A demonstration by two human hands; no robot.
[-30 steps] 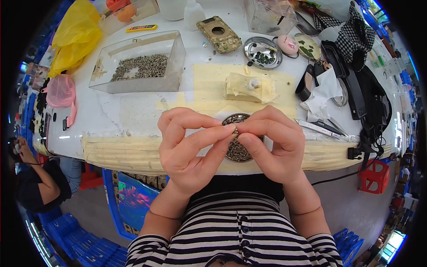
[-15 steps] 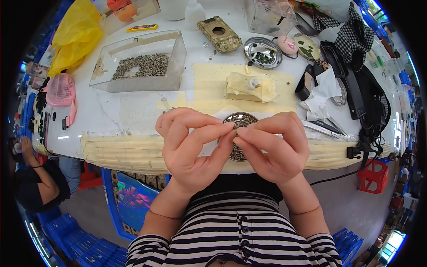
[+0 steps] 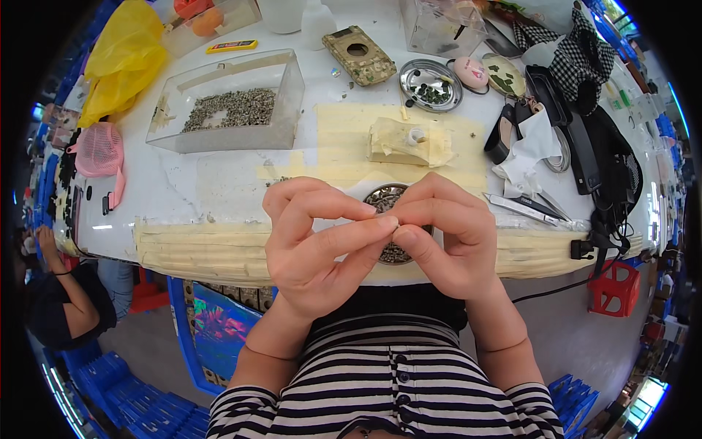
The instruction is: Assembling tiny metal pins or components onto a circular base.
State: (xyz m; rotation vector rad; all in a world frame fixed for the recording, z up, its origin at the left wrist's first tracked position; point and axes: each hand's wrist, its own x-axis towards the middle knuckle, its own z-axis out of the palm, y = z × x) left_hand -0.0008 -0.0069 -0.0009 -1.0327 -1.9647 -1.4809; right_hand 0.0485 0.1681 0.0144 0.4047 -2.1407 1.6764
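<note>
Both hands meet over a round metal dish [image 3: 383, 197] of small grey-brown parts at the table's front edge. My left hand [image 3: 314, 245] is closed in a pinch, thumb against index finger. My right hand [image 3: 453, 238] pinches too, its fingertips touching those of the left. Whatever they hold between them is too small and too covered to name. The hands hide much of the dish. Just beyond it stands a block wrapped in cream tape [image 3: 398, 143] with a small white ring-shaped piece on top.
A clear plastic box [image 3: 285, 132] of similar small parts stands at the left. Farther back lie a camouflage-patterned model hull [image 3: 358, 55] and a metal dish with dark green pieces [image 3: 431, 86]. Tweezers [image 3: 521, 210] and white tissue [image 3: 528, 157] are at the right.
My right hand has shifted slightly left and up, and its fingertips now press closer against the left hand's. The left fingertips have moved a little to the right.
</note>
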